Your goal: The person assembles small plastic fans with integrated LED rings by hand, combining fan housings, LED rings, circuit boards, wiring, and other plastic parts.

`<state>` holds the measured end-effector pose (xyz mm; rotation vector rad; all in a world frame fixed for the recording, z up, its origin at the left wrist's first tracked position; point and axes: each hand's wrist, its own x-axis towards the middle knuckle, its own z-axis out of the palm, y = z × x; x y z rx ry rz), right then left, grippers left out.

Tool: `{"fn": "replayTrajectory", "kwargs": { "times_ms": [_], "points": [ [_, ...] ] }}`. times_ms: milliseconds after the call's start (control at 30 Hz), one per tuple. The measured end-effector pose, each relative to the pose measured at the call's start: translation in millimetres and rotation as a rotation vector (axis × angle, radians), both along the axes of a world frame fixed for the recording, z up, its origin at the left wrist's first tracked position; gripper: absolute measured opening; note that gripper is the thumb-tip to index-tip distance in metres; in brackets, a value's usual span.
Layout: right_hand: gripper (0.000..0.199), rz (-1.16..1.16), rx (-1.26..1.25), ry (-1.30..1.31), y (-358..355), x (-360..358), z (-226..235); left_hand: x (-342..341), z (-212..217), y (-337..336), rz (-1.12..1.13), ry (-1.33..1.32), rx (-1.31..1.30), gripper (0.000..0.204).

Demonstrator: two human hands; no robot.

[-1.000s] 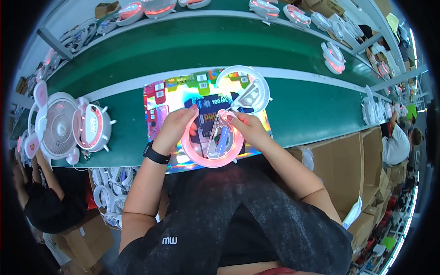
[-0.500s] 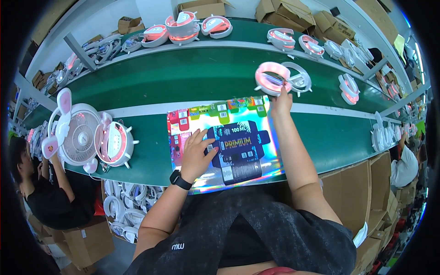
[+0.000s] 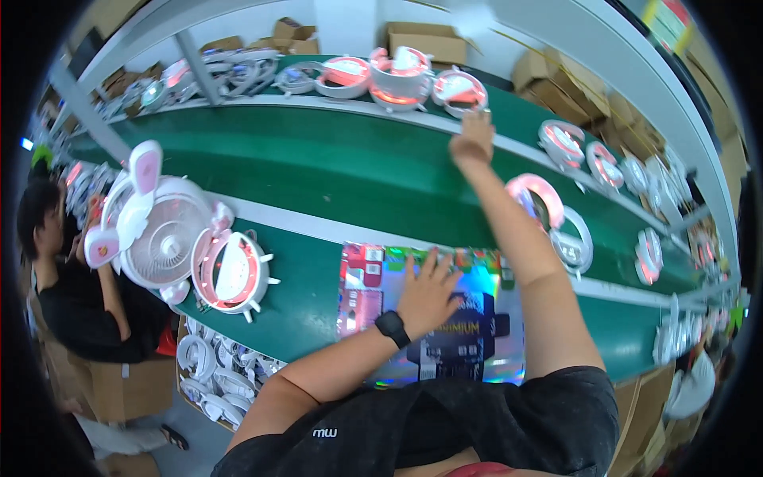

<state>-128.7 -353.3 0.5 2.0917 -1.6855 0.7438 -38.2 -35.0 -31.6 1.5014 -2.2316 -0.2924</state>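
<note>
My left hand (image 3: 429,294) lies flat with fingers spread on a shiny holographic sheet (image 3: 509,362) printed with colourful flattened-box patterns. The large dark box print (image 3: 457,350) on it is partly under that hand. My right arm stretches across the green belt. My right hand (image 3: 474,139), slightly blurred, has its fingers extended at the near edge of a white round housing with a pink-red inside (image 3: 459,90) on the far ledge; whether they touch it I cannot tell. Beside my right forearm, a pink-lit ring (image 3: 548,192) and a white ring (image 3: 584,238) lie on the belt.
At left stand a white fan with rabbit ears (image 3: 168,246) and a round housing (image 3: 238,274). More housings (image 3: 397,79) line the far ledge. A box of white parts (image 3: 214,374) sits below the table edge. A co-worker (image 3: 67,294) is at far left.
My right hand has left the pink-lit ring and reached forward and left to the far ledge. My left hand stays on the sheet, its fingers now further up. The whole view has shifted.
</note>
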Motion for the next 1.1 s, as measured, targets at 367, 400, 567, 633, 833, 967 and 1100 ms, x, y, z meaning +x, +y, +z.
{"fn": "replayTrajectory", "kwargs": {
  "times_ms": [367,400,567,633,833,967,1100],
  "points": [
    [0.018,0.231,0.193,0.509,-160,-39,-17,2,-9,11,-0.038,0.112,0.001,0.054],
    [0.014,0.245,0.189,0.440,-158,-36,-22,4,-9,10,-0.018,0.110,-0.001,0.054],
    [0.014,0.200,0.113,0.139,-78,-28,9,-1,-8,9,0.087,0.398,0.019,0.066],
    [0.023,0.237,0.168,0.029,-13,-32,36,6,1,4,0.077,0.404,0.000,0.073],
    [0.039,0.670,0.639,-0.788,274,-80,84,10,29,8,0.143,0.671,-0.376,0.066],
    [0.039,0.608,0.800,-1.068,346,-97,95,6,56,38,-0.185,0.621,-0.558,0.052],
    [0.036,0.475,0.751,-1.317,365,-112,104,8,85,50,-0.251,1.010,0.414,0.061]
  ]
}}
